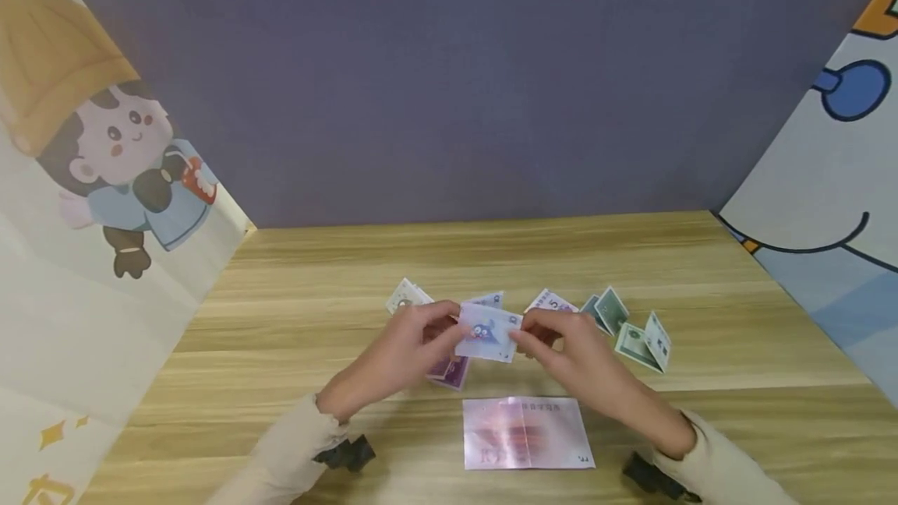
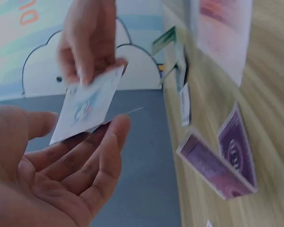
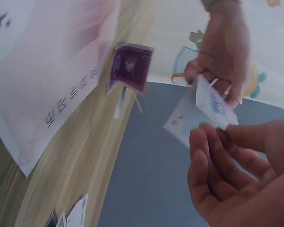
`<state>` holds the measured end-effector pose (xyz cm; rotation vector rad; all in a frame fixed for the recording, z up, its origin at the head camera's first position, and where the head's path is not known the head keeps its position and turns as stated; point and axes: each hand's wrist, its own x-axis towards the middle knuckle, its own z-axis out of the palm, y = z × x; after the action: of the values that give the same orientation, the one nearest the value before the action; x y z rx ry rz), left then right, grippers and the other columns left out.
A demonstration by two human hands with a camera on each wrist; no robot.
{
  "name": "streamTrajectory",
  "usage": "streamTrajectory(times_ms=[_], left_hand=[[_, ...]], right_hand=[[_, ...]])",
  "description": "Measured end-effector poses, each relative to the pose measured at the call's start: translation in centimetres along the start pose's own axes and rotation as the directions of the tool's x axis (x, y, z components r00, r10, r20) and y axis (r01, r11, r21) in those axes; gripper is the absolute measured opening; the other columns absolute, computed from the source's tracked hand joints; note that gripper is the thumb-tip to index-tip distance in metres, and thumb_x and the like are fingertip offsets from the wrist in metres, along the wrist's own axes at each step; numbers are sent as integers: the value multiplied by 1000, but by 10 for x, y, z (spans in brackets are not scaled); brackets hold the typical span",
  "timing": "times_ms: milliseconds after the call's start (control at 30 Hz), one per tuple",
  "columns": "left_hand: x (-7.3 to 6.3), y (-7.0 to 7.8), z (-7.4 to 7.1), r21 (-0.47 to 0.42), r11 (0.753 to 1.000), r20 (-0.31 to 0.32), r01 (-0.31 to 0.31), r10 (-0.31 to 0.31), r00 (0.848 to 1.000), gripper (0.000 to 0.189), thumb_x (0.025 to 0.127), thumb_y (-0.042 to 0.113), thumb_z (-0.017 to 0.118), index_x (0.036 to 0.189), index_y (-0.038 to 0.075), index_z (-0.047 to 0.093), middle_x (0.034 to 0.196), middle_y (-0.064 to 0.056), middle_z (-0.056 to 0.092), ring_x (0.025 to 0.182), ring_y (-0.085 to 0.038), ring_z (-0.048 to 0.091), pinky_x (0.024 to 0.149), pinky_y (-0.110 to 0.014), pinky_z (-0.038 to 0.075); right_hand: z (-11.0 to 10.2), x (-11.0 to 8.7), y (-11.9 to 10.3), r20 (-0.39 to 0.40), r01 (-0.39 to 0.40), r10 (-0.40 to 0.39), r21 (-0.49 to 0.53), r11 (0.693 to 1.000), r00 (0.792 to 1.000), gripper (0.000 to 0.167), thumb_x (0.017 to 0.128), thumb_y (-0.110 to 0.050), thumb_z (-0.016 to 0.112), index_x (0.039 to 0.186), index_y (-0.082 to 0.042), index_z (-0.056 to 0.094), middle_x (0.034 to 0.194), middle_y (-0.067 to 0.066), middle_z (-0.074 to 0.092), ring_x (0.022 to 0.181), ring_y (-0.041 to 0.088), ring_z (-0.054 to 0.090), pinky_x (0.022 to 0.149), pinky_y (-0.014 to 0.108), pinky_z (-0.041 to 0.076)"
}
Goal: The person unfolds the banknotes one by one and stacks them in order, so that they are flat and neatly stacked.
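Note:
A small pale blue play banknote (image 1: 489, 343) with a cartoon picture hangs above the table between the two hands. My left hand (image 1: 410, 343) pinches its left side, and the thumb lies over the printed face. At the opposite side, my right hand (image 1: 585, 349) grips the edge between thumb and fingers. The right wrist view shows the blue banknote (image 3: 213, 106) as two leaves at an angle, like a folded note partly spread. Below the hands, a large pink banknote (image 1: 557, 435) lies flat with a crease down its middle.
A folded purple note (image 1: 456, 374) stands by the left hand. Behind the hands are a whitish note (image 1: 405, 293) and a lilac note (image 1: 550, 301) marked 5. Two folded green notes (image 1: 612, 310) stand farther right. Walls enclose the wooden table (image 1: 316, 256) at the back and sides.

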<state>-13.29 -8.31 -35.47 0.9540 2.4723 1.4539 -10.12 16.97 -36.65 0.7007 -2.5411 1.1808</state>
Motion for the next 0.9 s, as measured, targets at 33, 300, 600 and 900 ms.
streamTrajectory(times_ms=[33,300,600,900], left_hand=[[0,-1,-3,-23,1000,15,7,-7,1000,27,103,25,57,123,10,65,101,-2,73,84,-11,69,73,-32,60],[9,-16,-9,-263,963,124,60,-28,992,42,109,33,39,146,15,47,137,-11,58,107,-25,65,88,-49,56],[3,-20,5,-494,845,284,206,-67,957,46,107,32,45,146,9,46,126,-17,63,112,-40,61,95,-53,52],[-11,-23,8,-386,909,225,154,-69,972,20,95,14,66,106,-4,65,97,-12,68,85,-24,67,79,-44,59]], right_hand=[[-2,0,0,22,-8,7,30,1000,1000,15,95,-21,69,80,-22,69,71,-14,64,63,3,61,54,24,50],[-21,-4,-6,223,-74,26,211,975,975,17,97,-28,66,81,-27,68,76,-5,67,72,14,64,66,30,54],[-37,-15,0,348,-156,25,353,922,937,13,99,-17,63,88,-14,69,80,8,71,74,20,68,70,35,57],[-45,-35,16,368,-190,27,414,890,929,12,101,-11,59,92,-11,67,83,7,68,75,21,68,67,37,58]])
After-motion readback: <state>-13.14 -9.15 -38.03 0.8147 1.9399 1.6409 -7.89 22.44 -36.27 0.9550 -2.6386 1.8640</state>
